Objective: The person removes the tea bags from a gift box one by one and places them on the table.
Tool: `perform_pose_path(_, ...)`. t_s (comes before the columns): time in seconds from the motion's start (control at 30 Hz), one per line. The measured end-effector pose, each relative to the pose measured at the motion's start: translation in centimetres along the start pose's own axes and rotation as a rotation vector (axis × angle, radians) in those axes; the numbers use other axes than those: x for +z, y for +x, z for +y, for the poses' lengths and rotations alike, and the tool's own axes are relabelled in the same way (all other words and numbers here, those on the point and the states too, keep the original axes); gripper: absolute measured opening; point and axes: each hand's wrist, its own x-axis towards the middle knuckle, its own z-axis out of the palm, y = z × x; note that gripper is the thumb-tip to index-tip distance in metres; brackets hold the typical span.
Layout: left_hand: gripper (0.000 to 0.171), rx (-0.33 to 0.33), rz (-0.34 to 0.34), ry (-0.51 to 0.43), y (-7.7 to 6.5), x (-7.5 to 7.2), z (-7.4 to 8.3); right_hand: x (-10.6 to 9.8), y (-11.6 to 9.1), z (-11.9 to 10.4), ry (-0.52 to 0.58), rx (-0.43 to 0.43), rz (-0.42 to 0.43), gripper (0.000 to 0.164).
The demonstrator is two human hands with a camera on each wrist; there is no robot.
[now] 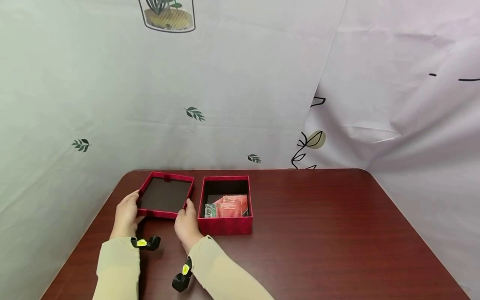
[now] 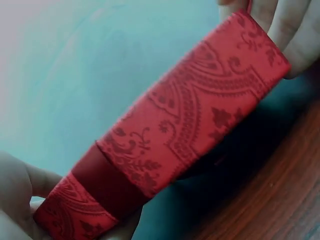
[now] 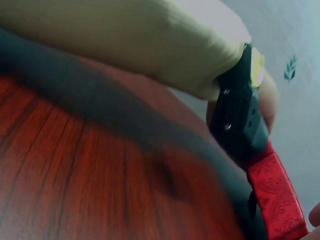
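Both hands hold a red box lid [image 1: 165, 195], its dark inner side turned up, at the left of the table. My left hand [image 1: 125, 213] grips the lid's left edge, and my right hand [image 1: 186, 225] grips its front right corner. In the left wrist view the lid's patterned red side [image 2: 175, 120] runs between the two hands, with a darker ribbon band near one end. Just right of the right hand stands an open red box [image 1: 225, 227]. Several reddish-orange packets [image 1: 230, 207] lie in it. The right wrist view catches part of the lid's side [image 3: 277, 200].
The box and lid are on a reddish-brown wooden table [image 1: 318, 233]. A pale cloth [image 1: 243, 83] printed with leaves hangs behind it and at both sides. Black camera mounts [image 1: 150, 243] are strapped to the wrists.
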Motion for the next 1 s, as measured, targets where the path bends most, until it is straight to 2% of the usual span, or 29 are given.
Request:
perform_pose_path(0.1,0.055,0.051,0.026,0.076,-0.1,0.0,0.0,-0.1,0.2,0.3,0.012,-0.005,-0.001,0.047)
perform_pose_path(0.27,0.050,0.174,0.091,0.287,0.1,-0.3,0.1,0.0,0.6,0.7,0.037,-0.014,0.003,0.049)
perform_pose_path(0.37,0.049,0.196,0.104,0.359,0.3,-0.3,0.0,0.0,0.8,0.9,0.036,-0.023,0.011,0.051)
perform_pose_path(0.53,0.048,0.179,0.110,0.391,0.4,-0.3,-0.5,-0.2,0.9,1.2,-0.025,-0.045,-0.007,0.055)
perform_pose_path(0.73,0.049,0.150,0.056,0.361,0.4,-0.6,-0.7,-0.3,1.2,1.5,-0.067,-0.100,-0.014,0.060)
perform_pose_path(0.87,0.051,0.143,0.026,0.349,0.3,-0.7,-0.6,-0.4,0.8,1.3,-0.085,-0.099,-0.025,0.061)
perform_pose_path(1.0,0.051,0.149,0.059,0.362,0.2,-0.7,-0.4,-0.6,0.1,0.6,-0.105,-0.090,-0.052,0.060)
